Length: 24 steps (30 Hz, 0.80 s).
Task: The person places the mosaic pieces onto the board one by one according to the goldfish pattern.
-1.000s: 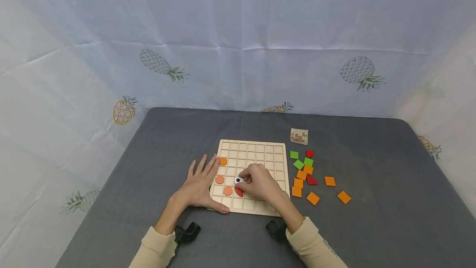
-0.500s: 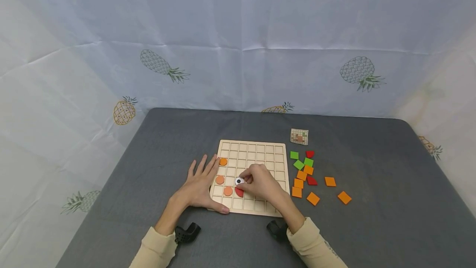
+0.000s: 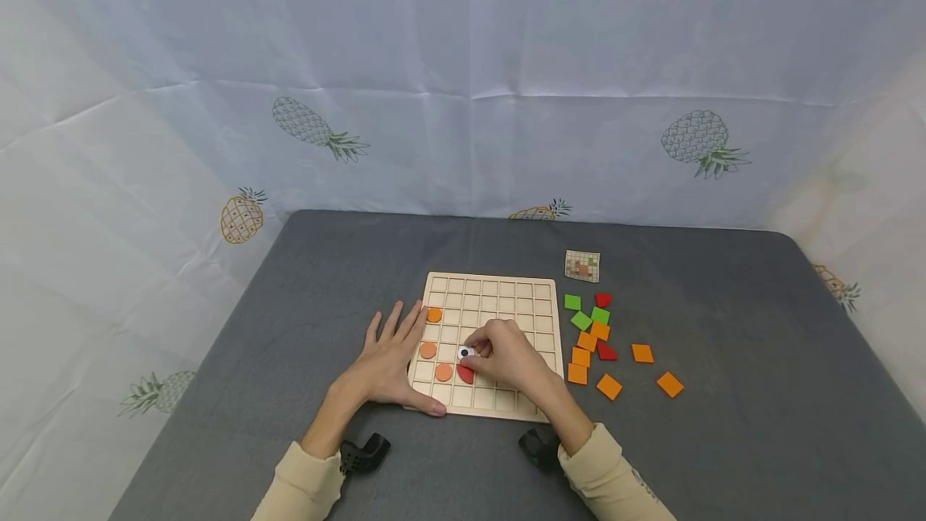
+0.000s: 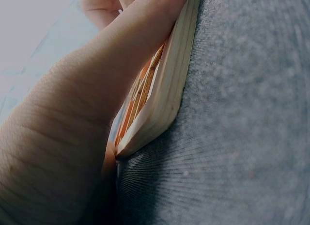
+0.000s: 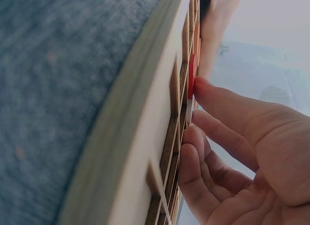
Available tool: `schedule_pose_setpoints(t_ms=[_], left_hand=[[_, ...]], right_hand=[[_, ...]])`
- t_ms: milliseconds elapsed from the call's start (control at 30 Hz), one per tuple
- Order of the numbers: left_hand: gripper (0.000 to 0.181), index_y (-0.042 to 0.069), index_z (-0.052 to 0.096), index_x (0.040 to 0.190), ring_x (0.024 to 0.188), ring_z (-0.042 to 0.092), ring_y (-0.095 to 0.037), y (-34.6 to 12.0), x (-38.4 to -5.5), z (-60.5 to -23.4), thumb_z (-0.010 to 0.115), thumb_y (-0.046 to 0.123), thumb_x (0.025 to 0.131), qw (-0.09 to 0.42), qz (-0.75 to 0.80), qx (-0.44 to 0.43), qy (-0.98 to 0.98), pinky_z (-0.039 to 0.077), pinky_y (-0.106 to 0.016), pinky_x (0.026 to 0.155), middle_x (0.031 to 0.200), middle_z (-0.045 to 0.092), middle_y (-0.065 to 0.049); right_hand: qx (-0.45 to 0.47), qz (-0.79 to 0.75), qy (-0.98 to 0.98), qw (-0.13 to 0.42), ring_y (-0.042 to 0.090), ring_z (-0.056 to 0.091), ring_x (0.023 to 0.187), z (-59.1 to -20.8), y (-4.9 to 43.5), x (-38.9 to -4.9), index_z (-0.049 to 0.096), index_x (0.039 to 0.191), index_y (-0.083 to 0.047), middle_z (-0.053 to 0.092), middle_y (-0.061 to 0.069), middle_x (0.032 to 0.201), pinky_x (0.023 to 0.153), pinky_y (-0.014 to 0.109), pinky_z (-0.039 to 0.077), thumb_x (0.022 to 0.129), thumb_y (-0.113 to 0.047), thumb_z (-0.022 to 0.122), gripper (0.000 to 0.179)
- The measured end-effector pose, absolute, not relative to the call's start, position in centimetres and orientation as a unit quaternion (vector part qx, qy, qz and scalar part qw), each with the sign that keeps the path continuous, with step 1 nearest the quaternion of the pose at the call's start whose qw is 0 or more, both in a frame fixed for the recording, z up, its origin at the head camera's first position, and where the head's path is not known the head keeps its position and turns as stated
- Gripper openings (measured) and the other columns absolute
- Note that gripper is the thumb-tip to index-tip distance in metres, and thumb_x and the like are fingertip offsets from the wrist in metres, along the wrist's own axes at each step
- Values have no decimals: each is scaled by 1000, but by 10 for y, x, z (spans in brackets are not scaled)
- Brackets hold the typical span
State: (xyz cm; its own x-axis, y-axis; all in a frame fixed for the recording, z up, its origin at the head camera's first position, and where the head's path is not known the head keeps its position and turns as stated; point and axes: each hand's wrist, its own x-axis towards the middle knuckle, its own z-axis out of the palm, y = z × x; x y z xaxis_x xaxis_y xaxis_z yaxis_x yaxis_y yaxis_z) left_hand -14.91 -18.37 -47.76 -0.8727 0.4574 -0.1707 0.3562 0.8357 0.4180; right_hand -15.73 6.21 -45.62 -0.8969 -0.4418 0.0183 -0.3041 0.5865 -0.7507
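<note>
A wooden grid board (image 3: 517,289) lies on the grey table. My left hand (image 3: 387,362) spreads its straight fingers along the board's left side, with the thumb at the front edge. My right hand (image 3: 504,352) bends over the middle of the board. Between its thumb and index finger it pinches a white round eye piece with a black dot (image 3: 465,353), set in a grid square. Just below sits a red rounded piece (image 3: 465,375), which the right thumb tip is close to in the right wrist view. Orange round pieces (image 3: 444,372) fill several squares on the left.
Right of the board lie several orange square tiles (image 3: 609,386), green tiles (image 3: 572,301) and red pieces (image 3: 606,351). A small pattern card (image 3: 582,265) is behind them. A pineapple-print curtain (image 3: 470,151) hangs beyond the table (image 3: 745,328).
Over the last second the eye piece has shifted very slightly down and right under the right fingertips. My left hand has stayed in place.
</note>
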Motion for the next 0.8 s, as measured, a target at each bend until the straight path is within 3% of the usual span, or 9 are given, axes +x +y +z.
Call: schedule_pose_setpoints(t_ms=[500,800], left_hand=[[155,0,9,174,169,0,-53,-183,-150,-478,91,73,64,132,188,216,949,1,-79,130,184,5,-20],[156,0,9,174,170,-1,-53,-183,-150,-479,91,73,63,132,193,213,949,-1,-78,130,184,4,-20]], right_hand=[[-215,-393,891,73,7,53,67,-453,63,-155,83,105,2,67,1,76,62,18,46,89,-5,88,18],[-210,-383,898,53,8,59,74,-443,76,-156,84,106,1,75,5,84,69,20,51,92,-9,85,17]])
